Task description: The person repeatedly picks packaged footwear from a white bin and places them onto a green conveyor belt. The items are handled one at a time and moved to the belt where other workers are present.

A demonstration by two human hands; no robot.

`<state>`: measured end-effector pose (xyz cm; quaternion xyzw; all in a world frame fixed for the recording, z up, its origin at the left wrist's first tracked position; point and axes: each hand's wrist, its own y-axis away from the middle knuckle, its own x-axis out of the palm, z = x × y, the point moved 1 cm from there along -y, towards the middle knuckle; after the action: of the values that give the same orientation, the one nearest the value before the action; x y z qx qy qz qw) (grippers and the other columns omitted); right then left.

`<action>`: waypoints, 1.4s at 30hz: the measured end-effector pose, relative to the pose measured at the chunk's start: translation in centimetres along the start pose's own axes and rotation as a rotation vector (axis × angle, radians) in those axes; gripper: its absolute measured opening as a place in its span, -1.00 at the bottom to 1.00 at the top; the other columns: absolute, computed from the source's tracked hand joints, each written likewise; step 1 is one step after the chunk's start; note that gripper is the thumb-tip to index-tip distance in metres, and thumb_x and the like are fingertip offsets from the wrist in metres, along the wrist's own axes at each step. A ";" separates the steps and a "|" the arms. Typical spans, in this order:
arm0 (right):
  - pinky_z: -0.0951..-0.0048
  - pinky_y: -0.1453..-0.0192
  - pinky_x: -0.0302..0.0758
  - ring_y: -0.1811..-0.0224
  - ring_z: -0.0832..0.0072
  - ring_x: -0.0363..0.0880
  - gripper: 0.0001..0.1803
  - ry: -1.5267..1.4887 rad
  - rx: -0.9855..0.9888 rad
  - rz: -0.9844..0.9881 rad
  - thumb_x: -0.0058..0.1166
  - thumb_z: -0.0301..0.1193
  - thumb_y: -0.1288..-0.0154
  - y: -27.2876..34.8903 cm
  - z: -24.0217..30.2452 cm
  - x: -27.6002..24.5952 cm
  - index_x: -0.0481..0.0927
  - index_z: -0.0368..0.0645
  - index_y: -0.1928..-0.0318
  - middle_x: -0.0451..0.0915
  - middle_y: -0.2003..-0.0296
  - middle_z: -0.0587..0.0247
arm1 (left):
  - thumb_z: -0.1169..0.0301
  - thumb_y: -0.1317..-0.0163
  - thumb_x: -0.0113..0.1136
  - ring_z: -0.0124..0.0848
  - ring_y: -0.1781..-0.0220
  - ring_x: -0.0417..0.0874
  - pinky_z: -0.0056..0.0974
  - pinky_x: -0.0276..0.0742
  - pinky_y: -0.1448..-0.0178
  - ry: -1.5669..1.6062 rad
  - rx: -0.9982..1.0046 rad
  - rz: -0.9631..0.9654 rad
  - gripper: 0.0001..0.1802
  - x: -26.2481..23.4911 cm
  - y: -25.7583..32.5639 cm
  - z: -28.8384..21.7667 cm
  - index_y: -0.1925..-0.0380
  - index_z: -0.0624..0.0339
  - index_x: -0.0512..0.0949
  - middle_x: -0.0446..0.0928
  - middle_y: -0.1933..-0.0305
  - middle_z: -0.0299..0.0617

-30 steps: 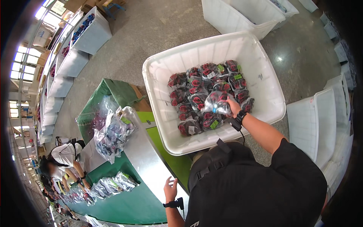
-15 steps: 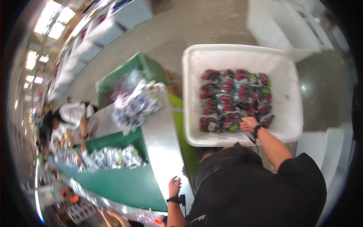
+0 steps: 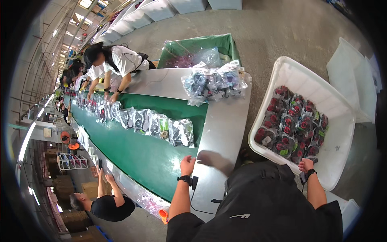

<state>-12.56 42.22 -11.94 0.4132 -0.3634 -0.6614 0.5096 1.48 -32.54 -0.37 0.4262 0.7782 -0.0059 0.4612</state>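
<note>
Packets (image 3: 287, 126) in red and black are lying in rows inside the white bin (image 3: 335, 161), below the right hand's side. A second ago I was watching the right hand (image 3: 306, 165) gripping one above the others; now it is hovering by the bin's near rim, fingers curling, no packet showing in it, though I cannot tell how tightly they are closing. My left hand (image 3: 188, 164) is hanging half open and empty where table (image 3: 221, 133) meets belt (image 3: 133, 141). The bin is sitting farther right in view, and more of the belt's bag row (image 3: 181, 133) is showing.
</note>
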 end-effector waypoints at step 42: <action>0.47 0.48 0.55 0.53 0.49 0.62 -0.84 0.530 -0.430 0.281 0.09 -0.36 -0.33 7.3 4.2 11.8 0.60 -0.20 0.25 0.59 0.51 0.29 | 0.34 -0.19 0.42 -0.26 -0.23 0.44 -0.19 0.45 -0.27 0.923 -0.070 -0.087 -0.07 5.2 5.0 -1.7 -0.45 0.16 0.06 0.32 -0.31 -0.02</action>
<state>-15.29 29.37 -5.79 0.3999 -0.1246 -0.5162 0.7471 2.48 -25.22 -1.22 0.3354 0.9190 0.1913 0.0802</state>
